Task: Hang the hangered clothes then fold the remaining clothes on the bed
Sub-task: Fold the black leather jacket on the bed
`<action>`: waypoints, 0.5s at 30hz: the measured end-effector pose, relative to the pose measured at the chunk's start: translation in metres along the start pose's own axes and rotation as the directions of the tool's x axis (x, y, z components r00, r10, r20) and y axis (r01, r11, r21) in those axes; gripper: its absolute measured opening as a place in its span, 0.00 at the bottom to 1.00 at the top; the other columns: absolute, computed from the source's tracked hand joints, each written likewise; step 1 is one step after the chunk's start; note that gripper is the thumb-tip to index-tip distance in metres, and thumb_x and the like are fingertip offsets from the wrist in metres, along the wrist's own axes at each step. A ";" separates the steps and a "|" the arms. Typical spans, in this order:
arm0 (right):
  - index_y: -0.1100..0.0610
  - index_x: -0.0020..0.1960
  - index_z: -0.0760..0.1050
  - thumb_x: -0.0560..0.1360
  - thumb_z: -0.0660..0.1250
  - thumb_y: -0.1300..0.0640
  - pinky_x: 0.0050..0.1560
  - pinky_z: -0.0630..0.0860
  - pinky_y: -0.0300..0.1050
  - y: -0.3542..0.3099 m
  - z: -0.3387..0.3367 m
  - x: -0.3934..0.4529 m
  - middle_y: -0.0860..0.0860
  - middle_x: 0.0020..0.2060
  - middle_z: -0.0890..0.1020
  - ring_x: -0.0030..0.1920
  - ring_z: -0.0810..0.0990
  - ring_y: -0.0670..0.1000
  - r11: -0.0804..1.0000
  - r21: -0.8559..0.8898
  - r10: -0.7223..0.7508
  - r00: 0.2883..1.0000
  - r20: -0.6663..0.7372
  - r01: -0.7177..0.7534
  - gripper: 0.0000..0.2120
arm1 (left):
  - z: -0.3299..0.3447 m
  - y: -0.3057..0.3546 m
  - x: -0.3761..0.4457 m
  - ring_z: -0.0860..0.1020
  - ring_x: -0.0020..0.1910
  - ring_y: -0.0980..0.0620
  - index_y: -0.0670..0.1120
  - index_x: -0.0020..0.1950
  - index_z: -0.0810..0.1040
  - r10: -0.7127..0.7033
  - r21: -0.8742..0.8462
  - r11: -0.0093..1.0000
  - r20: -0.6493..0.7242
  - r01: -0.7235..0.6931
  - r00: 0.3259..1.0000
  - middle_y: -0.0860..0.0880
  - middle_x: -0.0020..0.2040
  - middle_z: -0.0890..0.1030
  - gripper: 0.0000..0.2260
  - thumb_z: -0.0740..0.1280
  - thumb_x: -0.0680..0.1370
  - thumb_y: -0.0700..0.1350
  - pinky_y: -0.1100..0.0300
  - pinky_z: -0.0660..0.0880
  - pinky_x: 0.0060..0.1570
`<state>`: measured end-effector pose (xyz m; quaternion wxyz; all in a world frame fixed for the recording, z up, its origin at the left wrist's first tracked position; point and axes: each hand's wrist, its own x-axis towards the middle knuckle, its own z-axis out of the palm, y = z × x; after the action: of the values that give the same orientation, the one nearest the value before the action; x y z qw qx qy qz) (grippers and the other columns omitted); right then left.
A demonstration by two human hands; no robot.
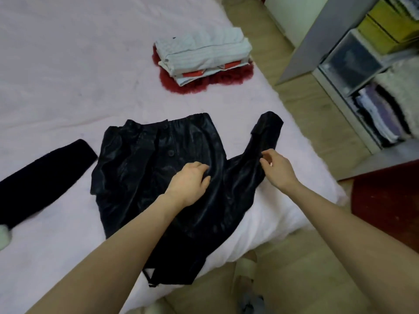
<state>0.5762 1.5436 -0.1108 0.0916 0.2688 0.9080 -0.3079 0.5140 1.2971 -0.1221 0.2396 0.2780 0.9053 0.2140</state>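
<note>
Black jacket [158,177] on bed [56,64]; left fingers [201,171] press it, right fingers [264,156] pinch sleeve

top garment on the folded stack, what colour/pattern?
Pale blue-white with fine stripes, on the stack at the bed's far side; head view.

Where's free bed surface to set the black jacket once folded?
Bare pink bed spreads left of the folded stack, beyond the black jacket and the dark sleeve. A narrower strip lies between stack and jacket. Crowded: near edge, where both hands work the jacket.
</note>
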 end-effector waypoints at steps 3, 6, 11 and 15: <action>0.60 0.67 0.69 0.80 0.60 0.55 0.52 0.67 0.40 0.031 -0.029 0.044 0.55 0.61 0.78 0.60 0.75 0.55 0.995 0.086 0.055 0.998 -0.039 -0.052 0.17 | 0.015 0.040 0.051 0.69 0.68 0.49 0.46 0.73 0.67 -0.019 -0.064 0.998 -0.017 0.018 1.000 0.49 0.69 0.71 0.20 0.59 0.82 0.49 0.53 0.70 0.64; 0.59 0.70 0.64 0.80 0.62 0.52 0.54 0.65 0.39 0.045 -0.050 0.086 0.54 0.65 0.74 0.63 0.73 0.53 0.980 0.185 0.074 0.996 -0.040 -0.065 0.22 | 0.035 0.071 0.087 0.69 0.69 0.49 0.45 0.75 0.64 -0.118 -0.254 0.961 -0.035 0.106 0.992 0.47 0.71 0.70 0.21 0.59 0.82 0.47 0.56 0.65 0.69; 0.59 0.76 0.56 0.76 0.65 0.43 0.71 0.63 0.49 0.059 -0.064 0.155 0.53 0.73 0.65 0.72 0.64 0.54 0.990 0.132 -0.060 0.995 0.085 0.049 0.36 | 0.076 0.100 0.119 0.70 0.65 0.56 0.44 0.74 0.65 -0.206 -0.421 0.890 -0.036 0.172 0.978 0.50 0.70 0.71 0.20 0.58 0.82 0.40 0.66 0.62 0.67; 0.57 0.66 0.67 0.74 0.65 0.37 0.58 0.73 0.50 0.061 -0.052 0.174 0.49 0.56 0.76 0.55 0.74 0.52 0.991 0.129 -0.064 0.975 0.214 0.037 0.30 | 0.094 0.100 0.114 0.66 0.60 0.64 0.46 0.75 0.62 -0.184 -0.379 0.914 -0.065 0.147 0.981 0.55 0.66 0.70 0.24 0.63 0.80 0.42 0.78 0.58 0.59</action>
<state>0.4640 1.6912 -0.1583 0.1659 0.2155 0.8782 -0.3934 0.5226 1.4653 -0.1810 0.2601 0.1389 0.8792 0.3743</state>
